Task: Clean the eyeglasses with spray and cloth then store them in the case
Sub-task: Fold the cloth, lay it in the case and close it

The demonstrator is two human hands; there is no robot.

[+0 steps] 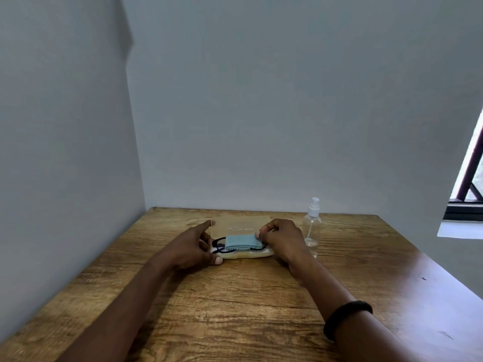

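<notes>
Case [251,254]: lay open on the counter [235,296], long axis left to right, lid [240,225] flat on the far side.
Eyeglasses [219,242]: lay folded in the case tray along that same axis, largely covered.
Cloth [240,241]: lay folded over the eyeglasses, inside the case.
Right hand [282,239]: pinched the cloth's right end; nearer to the cloth.
Left hand [193,246]: gripped the case's left end, thumb at the front rim, forefinger straight toward the lid's near-left corner.
Spray bottle [312,226]: stood upright just right of the right hand.
Next move, probably: lid swung over toward the person, left hand best placed.
</notes>
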